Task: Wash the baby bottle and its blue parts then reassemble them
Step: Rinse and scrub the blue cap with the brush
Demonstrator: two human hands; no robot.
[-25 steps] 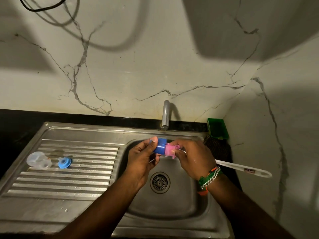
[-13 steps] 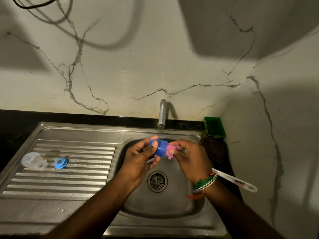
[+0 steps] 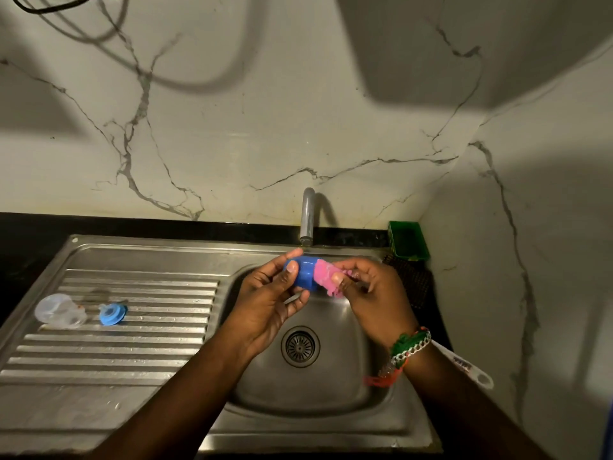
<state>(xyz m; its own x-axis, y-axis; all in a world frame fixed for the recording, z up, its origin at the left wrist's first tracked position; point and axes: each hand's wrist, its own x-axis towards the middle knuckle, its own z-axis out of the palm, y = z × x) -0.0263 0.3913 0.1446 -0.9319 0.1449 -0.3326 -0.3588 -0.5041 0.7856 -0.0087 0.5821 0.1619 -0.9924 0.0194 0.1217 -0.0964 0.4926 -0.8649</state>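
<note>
left hand [image 3: 265,303]: curled round blue cap [image 3: 303,273], thumb on its near side, fingertips over the far end; held above the basin at about 12 o'clock from the drain
right hand [image 3: 374,293]: pinches pink sponge [image 3: 326,277], pressed against the open end of the blue cap at its 3 o'clock side; bead and chain bracelets [image 3: 409,346] on the wrist
blue cap: lies sideways between both hands, open end toward the sponge
basin [image 3: 252,393]: stainless steel, round drain [image 3: 300,346] at centre, both hands above it
tap [image 3: 306,215]: grey spout at 12 o'clock of the basin, just behind the hands; cannot tell if water runs
drainboard [image 3: 132,343]: ribbed steel, at 9 o'clock of the basin, wet spots on it
clear bottle part [image 3: 59,310]: lies on the ribs at far 9 o'clock, well apart from the hands; blurred, exact part unclear
blue ring [image 3: 112,314]: just beside the clear part, on its 3 o'clock side, flat on the ribs
white handle [image 3: 471,368]: long, pokes out from under the right forearm at 4 o'clock, on the sink rim
green tray [image 3: 408,240]: in the corner at 2 o'clock, dark scrubber [image 3: 416,283] just below it
counter [image 3: 30,234]: black strip behind the sink, 10 to 12 o'clock
wall [image 3: 232,127]: white marble-look with grey veins, meets a side wall at 3 o'clock; heavy shadows, black cable [image 3: 43,6] at top left
</note>
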